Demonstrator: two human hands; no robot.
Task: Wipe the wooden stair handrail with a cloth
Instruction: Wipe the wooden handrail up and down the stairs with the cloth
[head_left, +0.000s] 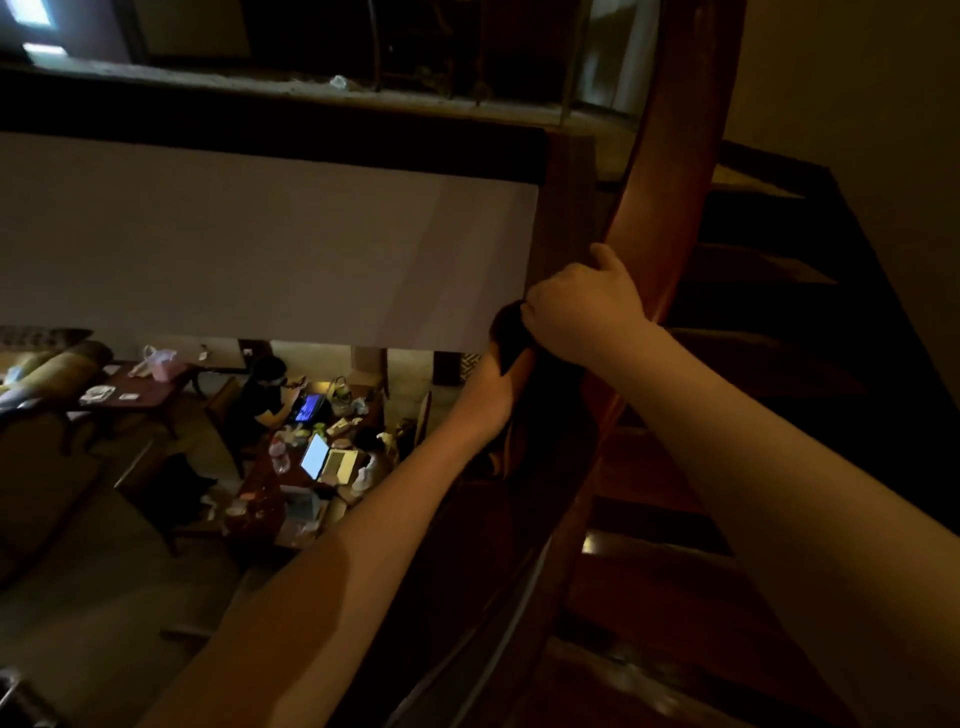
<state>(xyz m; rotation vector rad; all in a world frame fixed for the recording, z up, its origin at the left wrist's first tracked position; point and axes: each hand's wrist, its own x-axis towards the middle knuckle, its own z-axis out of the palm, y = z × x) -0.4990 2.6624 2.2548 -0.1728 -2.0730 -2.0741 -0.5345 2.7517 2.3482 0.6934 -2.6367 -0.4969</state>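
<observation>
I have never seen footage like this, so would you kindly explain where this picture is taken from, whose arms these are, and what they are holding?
There is no machine here. The one picture comes from a camera worn on a person's head, looking forward and down a staircase, so the two bare arms are the wearer's own. The right hand is curled over the wooden handrail, gripping a dark cloth against it. The left hand reaches up just below, at the rail's outer side; the dim light hides its fingers, so I cannot tell what it holds. Below the stairs is a room with a cluttered table carrying an open laptop.
</observation>
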